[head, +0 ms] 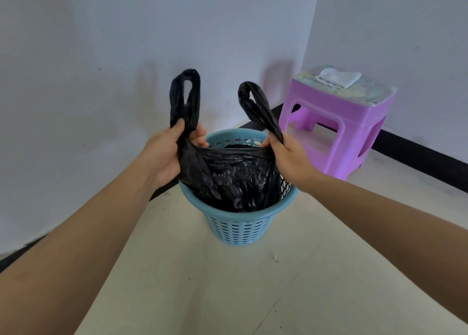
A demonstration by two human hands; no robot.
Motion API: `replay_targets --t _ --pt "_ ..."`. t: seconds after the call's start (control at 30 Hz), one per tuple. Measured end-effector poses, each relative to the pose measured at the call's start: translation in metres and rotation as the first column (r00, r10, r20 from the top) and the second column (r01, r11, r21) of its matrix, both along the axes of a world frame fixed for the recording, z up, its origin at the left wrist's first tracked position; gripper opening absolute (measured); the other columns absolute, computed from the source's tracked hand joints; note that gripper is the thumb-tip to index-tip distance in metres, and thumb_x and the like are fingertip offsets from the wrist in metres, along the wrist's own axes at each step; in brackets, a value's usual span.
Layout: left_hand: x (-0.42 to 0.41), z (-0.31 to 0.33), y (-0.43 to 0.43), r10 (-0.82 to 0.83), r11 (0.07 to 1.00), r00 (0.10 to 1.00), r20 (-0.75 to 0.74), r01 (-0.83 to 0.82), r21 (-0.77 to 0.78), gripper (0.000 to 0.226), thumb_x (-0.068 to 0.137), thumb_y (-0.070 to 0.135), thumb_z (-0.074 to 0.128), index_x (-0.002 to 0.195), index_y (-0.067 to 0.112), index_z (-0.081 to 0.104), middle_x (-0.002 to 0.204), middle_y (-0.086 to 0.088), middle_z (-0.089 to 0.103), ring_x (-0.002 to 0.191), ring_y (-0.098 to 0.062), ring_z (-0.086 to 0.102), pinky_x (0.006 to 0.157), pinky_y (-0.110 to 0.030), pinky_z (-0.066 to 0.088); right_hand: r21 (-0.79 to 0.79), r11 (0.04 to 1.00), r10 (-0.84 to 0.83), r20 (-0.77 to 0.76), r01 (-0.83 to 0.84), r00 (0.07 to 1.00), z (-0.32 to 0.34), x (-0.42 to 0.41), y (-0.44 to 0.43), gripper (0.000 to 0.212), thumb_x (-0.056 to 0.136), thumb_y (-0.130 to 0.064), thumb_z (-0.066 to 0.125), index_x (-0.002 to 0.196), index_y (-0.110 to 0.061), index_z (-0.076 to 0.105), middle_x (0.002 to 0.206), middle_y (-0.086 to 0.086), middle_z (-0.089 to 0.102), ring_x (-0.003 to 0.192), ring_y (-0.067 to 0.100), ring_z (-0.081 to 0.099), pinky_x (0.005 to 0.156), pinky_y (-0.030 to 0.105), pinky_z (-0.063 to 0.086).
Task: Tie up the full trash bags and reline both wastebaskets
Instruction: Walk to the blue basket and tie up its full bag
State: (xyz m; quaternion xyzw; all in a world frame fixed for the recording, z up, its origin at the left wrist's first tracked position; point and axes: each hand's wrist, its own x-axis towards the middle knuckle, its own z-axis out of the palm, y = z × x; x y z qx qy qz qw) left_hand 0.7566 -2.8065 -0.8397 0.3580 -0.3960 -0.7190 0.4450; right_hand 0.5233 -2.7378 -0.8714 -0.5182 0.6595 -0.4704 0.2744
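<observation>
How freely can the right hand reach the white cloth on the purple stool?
Probably not yet: the right hand pinches a handle of the black trash bag, so it must let go. Nothing stands between it and the white cloth on the purple stool.

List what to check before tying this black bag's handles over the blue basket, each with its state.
1. Left hand grips left handle loop of the black plastic trash bag: ok.
2. Right hand pinches right handle loop: ok.
3. Loops apart, untangled: ok.
4. Bag body sits inside the blue perforated plastic wastebasket: ok.
5. Handles knotted: not ok.
6. Bag fullness: cannot tell.
</observation>
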Motion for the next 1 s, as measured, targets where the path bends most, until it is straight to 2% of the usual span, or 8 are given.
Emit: replay_targets --t 0.07,0.13,0.27,0.47,0.7,0.77,0.87,1.0 --pt "-0.002 -0.001 0.002 0.029 0.999 0.996 0.084 -0.025 -0.040 0.036 0.105 0.041 0.035 0.094 0.012 0.052 0.066 -0.002 0.065 0.086 -0.025 0.072 0.082 -0.035 0.059 -0.066 0.998 0.020 0.010 -0.019 1.000 0.002 0.006 -0.002 0.034 0.107 -0.032 0.039 0.088 -0.015 0.062 0.077 -0.012 0.059 0.072 0.004 0.053 0.069 0.022 0.040" --pt "-0.003 -0.001 0.003 0.036 0.998 0.991 0.132 -0.030 -0.054 0.036 0.103 0.046 0.038 0.088 0.015 0.048 0.048 0.005 0.042 0.059 -0.021 0.063 0.063 -0.025 0.056 -0.097 0.993 0.062 -0.034 -0.065 0.997 0.001 0.012 -0.003 0.030 0.107 -0.030 0.040 0.084 -0.021 0.057 0.074 -0.008 0.056 0.067 0.007 0.049 0.066 0.023 0.038" --pt "-0.001 -0.005 0.002 -0.157 0.978 0.962 0.223 0.183 -0.100 0.028 0.091 0.018 0.055 0.071 0.022 0.035 0.057 0.005 0.021 0.050 -0.010 0.017 0.060 -0.025 0.014 -0.037 0.951 0.289 -0.243 -0.306 0.926 0.007 0.017 0.003 0.030 0.107 -0.023 0.037 0.079 -0.022 0.050 0.067 -0.004 0.043 0.060 0.007 0.038 0.057 0.023 0.032" --pt "0.004 -0.007 0.011 -0.466 0.849 0.838 0.285 0.514 -0.125 0.026 0.076 0.013 0.071 0.089 0.010 0.049 0.071 -0.010 0.037 0.074 -0.022 0.045 0.086 -0.038 0.045 0.240 0.864 0.502 -0.355 -0.442 0.789 0.014 0.013 0.002 0.030 0.106 -0.023 0.038 0.079 -0.022 0.051 0.073 -0.007 0.050 0.064 0.003 0.043 0.066 0.020 0.037" --pt "0.001 -0.006 0.013 -0.528 0.822 0.807 0.267 0.564 -0.079 0.011 0.084 0.005 0.059 0.094 0.001 0.054 0.100 -0.006 0.067 0.099 -0.025 0.064 0.096 -0.040 0.050 -0.062 0.964 0.260 0.046 -0.257 0.964 0.017 0.019 0.000 0.032 0.107 -0.030 0.039 0.087 -0.013 0.057 0.079 0.009 0.043 0.067 0.020 0.037 0.060 0.033 0.030" --pt "0.000 -0.006 0.015 -0.535 0.814 0.795 0.287 0.576 -0.077 0.031 0.083 0.003 0.063 0.113 0.007 0.065 0.118 -0.013 0.068 0.113 -0.031 0.063 0.099 -0.043 0.050 -0.067 0.945 0.316 -0.059 -0.320 0.947 0.018 0.017 -0.001 0.032 0.107 -0.028 0.040 0.082 -0.016 0.057 0.074 0.010 0.042 0.065 0.018 0.039 0.060 0.032 0.032" --pt "-0.003 -0.002 0.023 -0.473 0.823 0.800 0.369 0.551 -0.138 0.015 0.083 0.009 0.069 0.073 0.021 0.072 0.070 -0.003 0.060 0.079 -0.021 0.062 0.092 -0.039 0.051 0.197 0.856 0.518 -0.333 -0.479 0.788 0.015 0.016 -0.004 0.032 0.103 -0.032 0.044 0.076 -0.025 0.059 0.075 -0.002 0.059 0.072 0.012 0.054 0.074 0.028 0.045" --pt "-0.006 -0.004 0.026 -0.387 0.884 0.833 0.395 0.457 -0.098 0.044 0.094 0.043 0.057 0.057 0.020 0.055 0.056 -0.004 0.026 0.059 -0.019 0.032 0.070 -0.029 0.041 0.349 0.798 0.590 -0.283 -0.492 0.756 0.011 0.017 -0.006 0.031 0.101 -0.042 0.048 0.078 -0.029 0.066 0.086 -0.006 0.069 0.090 0.014 0.064 0.087 0.031 0.050"
